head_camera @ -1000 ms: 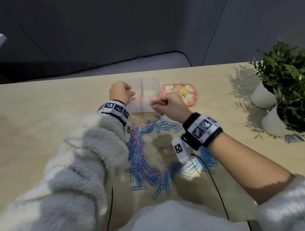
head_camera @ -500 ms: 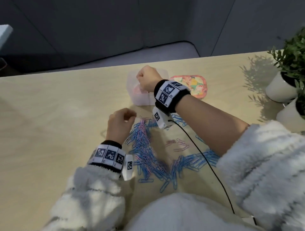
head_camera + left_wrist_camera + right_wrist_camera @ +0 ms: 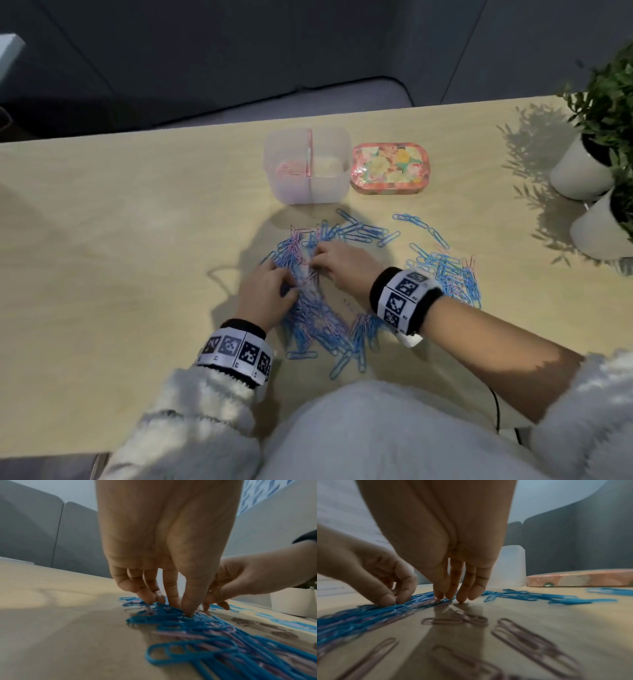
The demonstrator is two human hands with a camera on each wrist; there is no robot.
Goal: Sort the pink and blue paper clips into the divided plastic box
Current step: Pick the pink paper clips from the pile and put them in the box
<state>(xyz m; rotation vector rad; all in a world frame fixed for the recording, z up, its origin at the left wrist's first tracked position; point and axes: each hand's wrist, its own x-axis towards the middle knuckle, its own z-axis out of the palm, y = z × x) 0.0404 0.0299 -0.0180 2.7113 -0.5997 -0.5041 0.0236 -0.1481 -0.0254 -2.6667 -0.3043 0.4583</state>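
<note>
A clear divided plastic box [image 3: 334, 192] stands at the far middle of the table, with pink clips [image 3: 290, 168] in its left compartment; the right one looks bare. A mixed pile of blue and pink paper clips [image 3: 318, 322] lies in front of me. My left hand [image 3: 291, 277] is down on the pile's left side, thumb and curled forefinger pinching at clips [image 3: 395, 601]. My right hand [image 3: 317, 257] is beside it, its straight fingers [image 3: 462, 595] touching the pile's edge and the table. Loose pink clips [image 3: 522, 637] lie under the right wrist.
A floral tin lid [image 3: 390, 168] lies right of the box. More blue clips [image 3: 445, 274] are scattered to the right. Two white pots with green plants [image 3: 589, 171] stand at the right edge. A black cable [image 3: 495, 407] runs from my right wrist.
My right hand has come back from the box's left compartment down to the pile. My left hand has moved forward onto the clips. Both hands now meet on the pile.
</note>
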